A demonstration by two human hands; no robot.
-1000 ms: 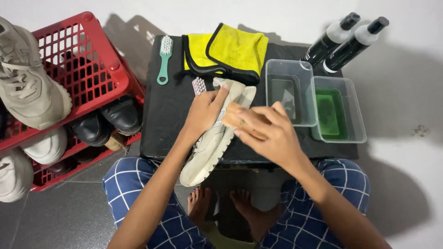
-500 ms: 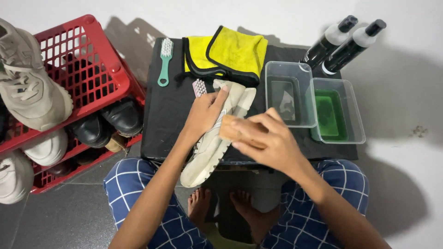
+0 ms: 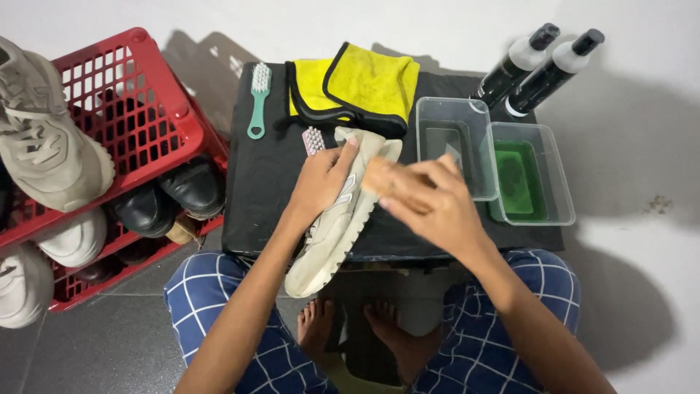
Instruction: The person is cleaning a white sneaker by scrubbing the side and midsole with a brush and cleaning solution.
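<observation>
A beige sneaker (image 3: 332, 233) lies tilted on the black table (image 3: 262, 190), its heel hanging over the near edge. My left hand (image 3: 321, 179) grips the shoe's upper near the toe end. My right hand (image 3: 430, 204) holds a wooden-backed brush (image 3: 375, 175) pressed against the shoe's side by the toe. A small pink-bristled brush (image 3: 313, 140) lies just beyond the left hand.
A green-handled brush (image 3: 257, 98) and a yellow cloth (image 3: 357, 87) lie at the back of the table. Two clear tubs (image 3: 452, 146), one holding green liquid (image 3: 519, 181), stand right, with two black bottles (image 3: 536, 66) behind. A red crate (image 3: 138, 124) of shoes stands left.
My right hand with the brush has shifted slightly up and right along the shoe toward the toe. The left hand keeps its hold.
</observation>
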